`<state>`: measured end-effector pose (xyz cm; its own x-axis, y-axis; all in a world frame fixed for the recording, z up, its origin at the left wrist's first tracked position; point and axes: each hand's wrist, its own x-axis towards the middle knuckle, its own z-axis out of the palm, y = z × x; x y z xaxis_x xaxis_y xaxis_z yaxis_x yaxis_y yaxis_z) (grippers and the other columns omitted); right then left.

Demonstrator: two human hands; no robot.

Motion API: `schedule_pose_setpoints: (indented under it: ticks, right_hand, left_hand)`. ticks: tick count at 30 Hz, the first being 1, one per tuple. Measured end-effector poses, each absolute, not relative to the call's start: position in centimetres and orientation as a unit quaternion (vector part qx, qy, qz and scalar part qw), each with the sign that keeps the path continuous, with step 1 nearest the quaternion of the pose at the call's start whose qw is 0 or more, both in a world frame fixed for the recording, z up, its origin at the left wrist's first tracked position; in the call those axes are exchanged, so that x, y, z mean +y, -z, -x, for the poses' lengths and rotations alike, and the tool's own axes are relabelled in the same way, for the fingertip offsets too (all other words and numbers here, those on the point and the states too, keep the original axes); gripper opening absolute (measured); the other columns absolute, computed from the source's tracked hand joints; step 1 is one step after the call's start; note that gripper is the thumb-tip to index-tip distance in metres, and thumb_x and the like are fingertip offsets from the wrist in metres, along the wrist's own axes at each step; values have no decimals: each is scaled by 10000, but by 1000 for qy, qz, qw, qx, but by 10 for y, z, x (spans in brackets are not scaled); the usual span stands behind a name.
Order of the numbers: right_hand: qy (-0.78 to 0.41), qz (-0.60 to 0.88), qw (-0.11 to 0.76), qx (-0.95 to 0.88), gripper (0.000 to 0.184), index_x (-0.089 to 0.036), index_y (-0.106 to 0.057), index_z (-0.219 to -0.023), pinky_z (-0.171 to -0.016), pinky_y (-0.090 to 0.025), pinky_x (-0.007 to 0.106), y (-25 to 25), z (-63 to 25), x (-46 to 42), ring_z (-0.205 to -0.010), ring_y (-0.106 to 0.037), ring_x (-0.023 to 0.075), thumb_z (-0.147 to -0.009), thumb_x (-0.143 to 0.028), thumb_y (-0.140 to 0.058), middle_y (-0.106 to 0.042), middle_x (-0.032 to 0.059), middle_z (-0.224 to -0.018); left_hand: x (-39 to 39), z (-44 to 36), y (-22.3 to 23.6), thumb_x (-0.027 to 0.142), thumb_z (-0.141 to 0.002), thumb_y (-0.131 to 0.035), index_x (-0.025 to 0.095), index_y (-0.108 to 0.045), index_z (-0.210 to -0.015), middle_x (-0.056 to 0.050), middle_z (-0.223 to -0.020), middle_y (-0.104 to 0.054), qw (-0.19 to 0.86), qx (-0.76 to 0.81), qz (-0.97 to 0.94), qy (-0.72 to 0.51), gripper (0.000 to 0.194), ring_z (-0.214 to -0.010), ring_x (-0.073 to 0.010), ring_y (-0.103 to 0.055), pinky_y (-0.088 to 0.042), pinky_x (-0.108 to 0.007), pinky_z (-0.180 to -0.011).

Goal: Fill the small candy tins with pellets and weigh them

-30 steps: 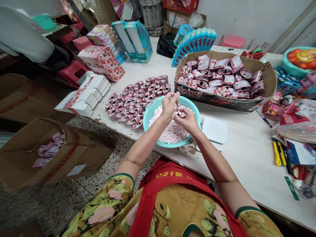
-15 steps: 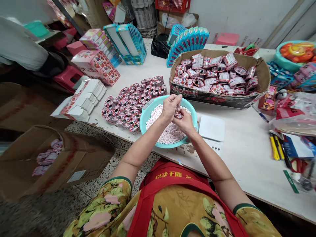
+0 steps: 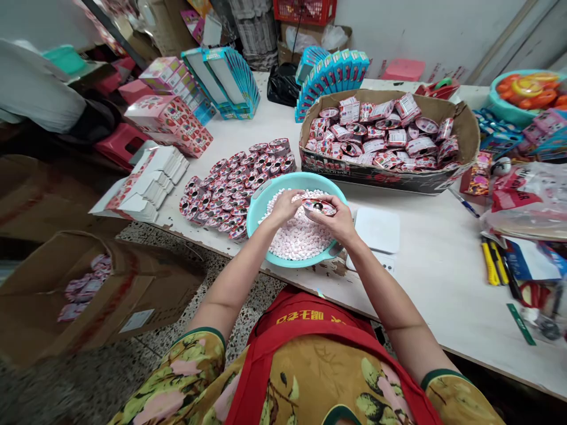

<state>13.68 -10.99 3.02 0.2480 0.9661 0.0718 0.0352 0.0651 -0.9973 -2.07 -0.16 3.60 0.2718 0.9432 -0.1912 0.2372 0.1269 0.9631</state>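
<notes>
My right hand [image 3: 337, 221] is closed around a small oval printed box [image 3: 319, 206] with a round hole in its upper face. It holds the box over a turquoise basin [image 3: 253, 223] of small white pellets [image 3: 296, 239]. Just left of the box, my left hand [image 3: 284, 209] is low over the pellets with its fingers curled together. Whatever those fingers hold, if anything, is hidden. Several similar oval boxes [image 3: 234, 183] stand in rows on the table, left of the basin.
Behind the basin, a cardboard box [image 3: 381, 176] is heaped with more oval boxes. A white scale [image 3: 377, 229] stands at the basin's right. Folded white cartons [image 3: 150, 180] lie at the left table edge. An open carton [image 3: 146, 277] stands on the floor. Cutters [image 3: 494, 262] lie far right.
My left hand has moved down and left, away from above the oval box to the pellets. The box in my right hand now shows its holed upper face.
</notes>
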Motion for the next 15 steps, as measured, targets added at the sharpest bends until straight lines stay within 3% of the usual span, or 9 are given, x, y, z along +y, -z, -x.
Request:
schedule_pose_setpoints:
  ticks: [2,5,9,11,15]
  right_hand:
    - [-415,547,583,-435,552,-215,-685,-1090,-964,-549,379,-30,-146,-117,-990,-690,227,-642,-481,-866,-746,54,-1093]
    - [-375,565,618,-397,565,-223,-672,-1111,-942,-565,374,-27,-175,-134,-1018,-696,236,-658,-512,-848,-746,64,-1131]
    - [-258,644,638,-333,593,-215,-657,-1159,-960,-568,395,-8,-230,-159,-1063,-693,254,-690,-539,-820,-734,100,-1185]
    - [-225,688,614,-313,582,-209,-676,-1122,-968,-566,439,9,-253,-172,-1036,-693,267,-670,-542,-831,-739,111,-1150]
    - [-223,727,567,-316,481,-267,-688,-996,-888,-590,510,29,-278,-192,-906,-697,274,-624,-522,-854,-742,78,-1012]
  left_hand:
    - [-7,23,-25,354,-739,-793,249,-756,-940,-69,-1194,-742,505,475,-670,-266,230,-1285,-294,-587,-482,-343,-1053]
    - [-21,21,-15,520,-789,-745,246,-739,-1159,-121,-1345,-693,448,427,-773,-139,461,-1338,-352,-564,-420,-429,-1135]
    - [-35,12,-13,648,-865,-610,196,-537,-1489,-210,-1518,-544,297,391,-871,25,774,-1403,-427,-492,-359,-539,-1164]
    - [-36,8,-15,645,-896,-540,151,-461,-1535,-245,-1490,-544,270,383,-880,72,811,-1353,-431,-536,-410,-536,-1112]
    - [-32,0,-20,520,-904,-502,100,-516,-1432,-260,-1362,-621,248,408,-872,108,675,-1212,-418,-636,-501,-492,-973]
